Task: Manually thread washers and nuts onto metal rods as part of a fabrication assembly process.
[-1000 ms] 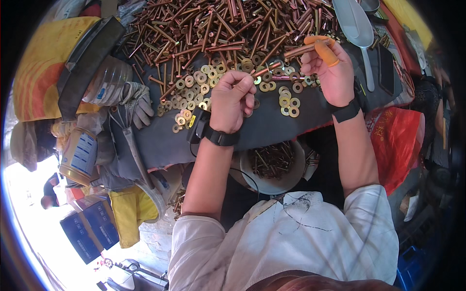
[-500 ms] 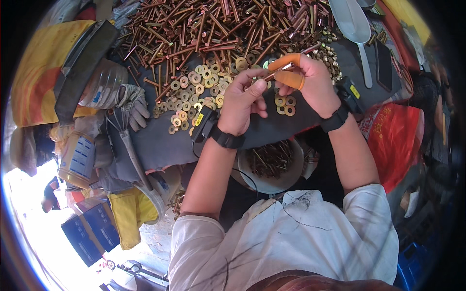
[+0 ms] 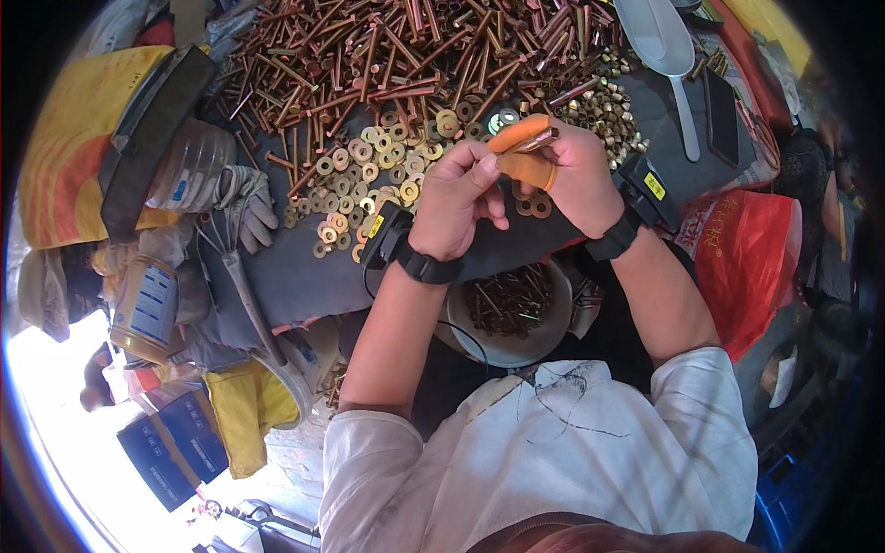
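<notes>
A copper-coloured bolt (image 3: 538, 140) slants between my two hands above the dark cloth. My right hand (image 3: 583, 175), with orange covers on its thumb and forefinger, is closed around it, and the bolt's thicker end shows between those covers. Thumb and forefinger of my left hand (image 3: 454, 201) pinch at the other end, right against the orange covers. That end is largely hidden by the fingers. Flat brass-coloured washers (image 3: 369, 172) lie just left of and beyond my left hand. Small metal sleeves (image 3: 610, 115) are heaped beyond my right hand.
A large pile of bolts (image 3: 387, 55) covers the far side of the cloth. A scoop (image 3: 682, 106) and a dark phone-like slab (image 3: 722, 120) lie at the right. Below the cloth's edge stands a bucket (image 3: 558, 336) holding bolts. Gloves (image 3: 249, 207) lie at the left.
My right hand has moved left and slightly nearer, up against my left fingertips. Less of the bolt's length shows between the hands. My left hand has barely shifted.
</notes>
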`<state>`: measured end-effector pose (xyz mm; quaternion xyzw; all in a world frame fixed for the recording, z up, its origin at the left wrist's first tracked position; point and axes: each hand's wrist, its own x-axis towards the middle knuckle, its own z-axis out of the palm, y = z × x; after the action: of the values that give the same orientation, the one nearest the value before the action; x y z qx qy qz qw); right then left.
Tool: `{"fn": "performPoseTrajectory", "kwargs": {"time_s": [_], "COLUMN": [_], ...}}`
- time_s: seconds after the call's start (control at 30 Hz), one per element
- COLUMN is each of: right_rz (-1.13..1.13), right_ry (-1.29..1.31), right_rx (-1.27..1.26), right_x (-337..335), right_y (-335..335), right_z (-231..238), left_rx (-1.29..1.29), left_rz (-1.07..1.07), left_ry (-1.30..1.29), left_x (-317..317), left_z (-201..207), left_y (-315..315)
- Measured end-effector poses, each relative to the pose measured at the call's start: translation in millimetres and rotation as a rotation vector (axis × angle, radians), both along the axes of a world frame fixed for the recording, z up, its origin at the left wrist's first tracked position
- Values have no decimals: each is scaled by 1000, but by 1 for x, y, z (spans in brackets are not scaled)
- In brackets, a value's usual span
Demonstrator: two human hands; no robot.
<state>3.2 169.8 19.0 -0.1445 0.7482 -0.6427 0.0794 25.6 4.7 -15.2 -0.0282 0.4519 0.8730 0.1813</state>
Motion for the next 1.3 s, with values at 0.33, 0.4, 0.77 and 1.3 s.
{"fn": "performPoseTrajectory", "kwargs": {"time_s": [0.33, 0.4, 0.77, 1.3], "right_rz": [83, 101, 97, -47], "right_ry": [-408, -487, -475, 401], "right_rx": [-471, -517, -502, 965], "right_x": [-3, 5, 26, -19], "right_y": [-22, -37, -64, 43], "right_z": [-9, -9, -12, -4], "left_rx": [64, 336, 205, -80], "left_rz": [211, 101, 165, 117], "left_ry": [116, 125, 3, -113], "left_x": [-2, -3, 4, 1], "left_z": [16, 11, 17, 14], "left_y": [-7, -13, -24, -32]}}
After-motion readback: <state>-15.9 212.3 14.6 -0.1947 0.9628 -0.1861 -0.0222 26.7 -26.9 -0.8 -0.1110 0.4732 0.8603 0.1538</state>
